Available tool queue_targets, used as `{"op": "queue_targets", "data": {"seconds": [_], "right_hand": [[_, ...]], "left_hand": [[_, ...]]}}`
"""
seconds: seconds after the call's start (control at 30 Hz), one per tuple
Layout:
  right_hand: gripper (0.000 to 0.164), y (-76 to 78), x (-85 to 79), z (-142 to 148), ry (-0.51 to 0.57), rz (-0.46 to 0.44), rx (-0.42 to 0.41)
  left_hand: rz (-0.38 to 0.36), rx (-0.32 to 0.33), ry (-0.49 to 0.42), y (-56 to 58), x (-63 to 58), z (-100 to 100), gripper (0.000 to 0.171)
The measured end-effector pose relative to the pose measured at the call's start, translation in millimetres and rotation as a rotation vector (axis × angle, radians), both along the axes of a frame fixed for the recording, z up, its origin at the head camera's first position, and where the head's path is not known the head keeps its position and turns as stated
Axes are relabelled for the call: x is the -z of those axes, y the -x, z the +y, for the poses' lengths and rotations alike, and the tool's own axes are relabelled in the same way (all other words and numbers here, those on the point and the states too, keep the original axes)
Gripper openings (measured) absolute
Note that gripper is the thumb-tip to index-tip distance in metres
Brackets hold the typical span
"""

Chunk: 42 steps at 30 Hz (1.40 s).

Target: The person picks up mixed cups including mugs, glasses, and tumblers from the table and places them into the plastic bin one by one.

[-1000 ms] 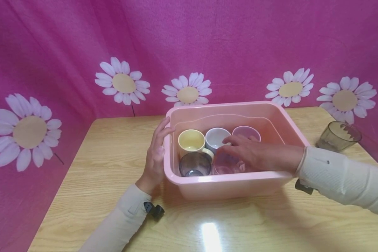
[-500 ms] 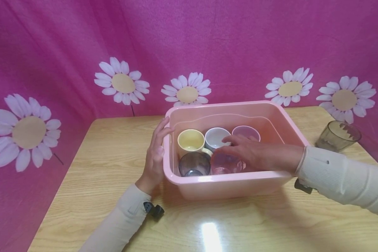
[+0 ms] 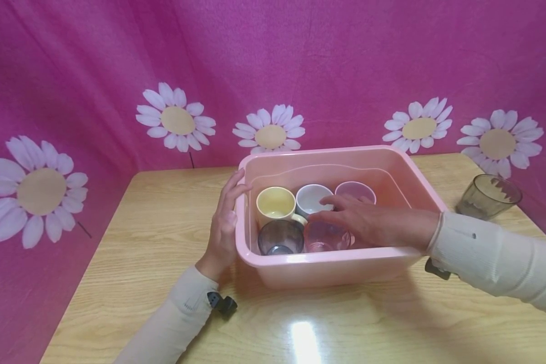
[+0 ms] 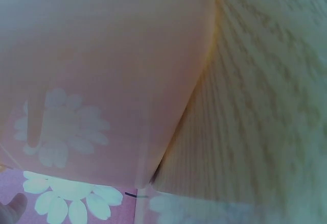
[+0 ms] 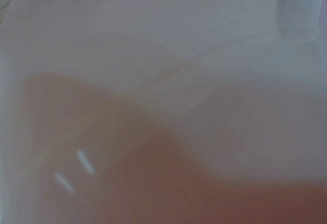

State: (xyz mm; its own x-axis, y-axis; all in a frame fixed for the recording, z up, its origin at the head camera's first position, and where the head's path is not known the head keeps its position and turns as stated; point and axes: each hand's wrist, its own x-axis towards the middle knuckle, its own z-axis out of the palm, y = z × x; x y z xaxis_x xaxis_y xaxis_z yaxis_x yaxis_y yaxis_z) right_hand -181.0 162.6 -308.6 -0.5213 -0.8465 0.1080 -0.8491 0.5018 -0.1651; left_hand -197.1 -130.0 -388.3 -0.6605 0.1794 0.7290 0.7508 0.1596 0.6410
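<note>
In the head view a pink plastic tub (image 3: 327,268) stands on the table. My left hand (image 3: 223,227) holds its left side, with fingertips over the rim. My right hand (image 3: 368,222) reaches down inside, its fingers around the upper part of a see-through pink cup (image 3: 325,240); part of that grip is hidden. To its left sits a smoky grey glass (image 3: 279,237). Behind them stand a yellow mug (image 3: 275,205), a white-lined cup (image 3: 309,199) and a pinkish purple cup (image 3: 356,190), partly covered by my right hand. Tub wall fills much of the left wrist view; the right wrist view is blurred.
A brownish see-through glass (image 3: 489,197) leans at the table's right edge, outside the tub. The wooden table (image 3: 164,217) meets a magenta daisy-printed curtain (image 3: 336,60) at the back. The tub's near rim (image 3: 341,257) lies under my right forearm.
The pink cup has shifted slightly left toward the grey glass and looks redder. Both hands keep nearly the same places, and the tub stays where it was.
</note>
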Motion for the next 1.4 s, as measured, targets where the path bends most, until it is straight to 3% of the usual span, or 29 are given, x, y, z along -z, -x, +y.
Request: {"op": "queue_targets", "data": {"seconds": [0.37, 0.6, 0.87, 1.27, 1.4], "right_hand": [[0.068, 0.2, -3.8, 0, 0.018, 0.009, -0.054], [0.068, -0.7, -1.4, -1, 0.031, 0.017, -0.024], [0.070, -2.2, -4.8, -4, 0.036, 0.052, 0.012], [0.076, -4.5, -13.2, -5, 0.041, 0.006, 0.075], [0.079, -6.9, -13.2, -3, 0.059, 0.052, 0.079]], "left_hand": [[-0.017, -0.008, 0.014, -1.7, -1.5, 0, 0.061], [-0.013, -0.016, 0.009, -2.8, -0.3, 1, 0.053], [-0.046, -0.017, 0.017, -4.1, -2.0, 0, 0.054], [-0.027, -0.001, -0.006, -2.6, -1.6, 0, 0.055], [-0.036, 0.007, 0.000, -3.7, -1.4, 1, 0.055]]}}
